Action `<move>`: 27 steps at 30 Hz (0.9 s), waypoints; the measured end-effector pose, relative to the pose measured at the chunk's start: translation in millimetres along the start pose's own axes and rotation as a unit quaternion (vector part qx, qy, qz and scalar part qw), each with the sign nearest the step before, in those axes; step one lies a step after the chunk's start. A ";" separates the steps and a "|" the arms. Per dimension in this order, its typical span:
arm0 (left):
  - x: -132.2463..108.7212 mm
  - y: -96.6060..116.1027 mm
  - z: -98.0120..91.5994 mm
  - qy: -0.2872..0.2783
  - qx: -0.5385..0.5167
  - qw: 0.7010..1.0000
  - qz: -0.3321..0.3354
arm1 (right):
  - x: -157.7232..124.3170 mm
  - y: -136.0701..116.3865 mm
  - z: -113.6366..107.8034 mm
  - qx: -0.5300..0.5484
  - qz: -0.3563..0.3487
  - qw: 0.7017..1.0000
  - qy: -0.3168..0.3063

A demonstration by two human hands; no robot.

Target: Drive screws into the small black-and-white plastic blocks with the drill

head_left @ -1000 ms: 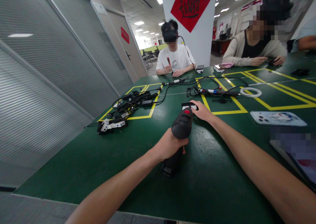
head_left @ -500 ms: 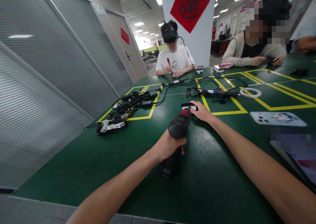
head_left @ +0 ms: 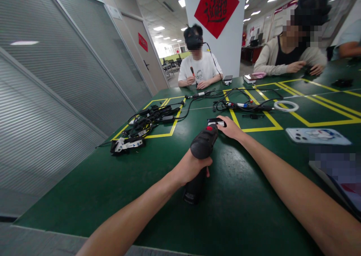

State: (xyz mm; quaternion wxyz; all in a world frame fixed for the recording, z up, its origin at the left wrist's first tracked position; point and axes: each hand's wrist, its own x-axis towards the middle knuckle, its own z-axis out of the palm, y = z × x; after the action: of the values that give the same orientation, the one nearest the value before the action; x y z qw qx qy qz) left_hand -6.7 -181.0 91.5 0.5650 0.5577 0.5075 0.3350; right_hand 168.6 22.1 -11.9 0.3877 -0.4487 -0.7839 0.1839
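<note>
A black cordless drill (head_left: 202, 145) with a red button on top is in my left hand (head_left: 187, 168), the fingers wrapped round its grip. Its front end points away from me and meets a small black and silver part (head_left: 213, 121) on the green table. My right hand (head_left: 229, 127) grips the right side of that part, with the thumb and fingers closed on it. The drill's body hides its tip and some of the part, so I cannot tell exactly where they touch.
Tangled black cables (head_left: 158, 116) and a black-and-white bracket-like piece (head_left: 128, 145) lie left. Beyond my right hand are a pen-like tool (head_left: 245, 105), a white ring (head_left: 285, 105) and a phone (head_left: 318, 136). Two people (head_left: 200, 66) sit across the green table (head_left: 84, 195), one holding a screwdriver (head_left: 192, 71).
The drill and my left hand have shifted very slightly left. My right hand stays on the small part. The person at the right has moved their head a little.
</note>
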 end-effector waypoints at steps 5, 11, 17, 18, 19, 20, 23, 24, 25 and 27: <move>1.7 -3.0 -0.5 -0.011 -0.013 1.000 0.020 | 0.4 -0.1 0.0 -0.002 -0.001 1.000 0.001; 1.7 -6.9 -1.3 -0.013 -0.013 1.000 0.018 | 0.2 -0.7 -0.4 -0.004 -0.003 1.000 0.001; 1.3 -5.7 -1.9 -0.003 -0.006 1.000 0.008 | 1.0 2.1 0.5 -0.002 -0.004 1.000 -0.001; 1.4 -5.6 -2.0 -0.002 -0.008 1.000 0.008 | 1.2 2.6 0.8 -0.001 -0.004 1.000 -0.002; 1.4 -5.5 -1.9 -0.002 -0.012 1.000 0.010 | 1.4 2.9 1.0 0.000 -0.003 1.000 -0.001; 1.4 -5.4 -1.8 -0.002 -0.015 1.000 0.012 | 1.5 2.9 1.2 0.001 -0.002 1.000 0.000; 1.1 -4.6 -1.0 -0.001 -0.019 1.000 0.013 | 1.4 2.0 1.2 0.003 -0.001 1.000 0.004; 1.0 -4.2 -0.7 -0.001 -0.017 1.000 0.012 | 1.3 1.6 1.0 0.004 -0.001 1.000 0.004; 1.0 -3.8 -0.5 -0.001 -0.015 1.000 0.010 | 1.1 1.2 0.8 0.004 -0.001 1.000 0.003; 1.3 -2.9 -0.3 -0.001 -0.011 1.000 0.007 | 0.8 1.0 0.6 0.006 0.000 1.000 0.003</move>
State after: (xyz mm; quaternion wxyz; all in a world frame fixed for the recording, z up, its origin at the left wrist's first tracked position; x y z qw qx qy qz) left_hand -7.2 -180.1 88.5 0.5690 0.5559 0.4990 0.3438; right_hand 168.4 23.4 -12.5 0.3923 -0.4473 -0.7817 0.1872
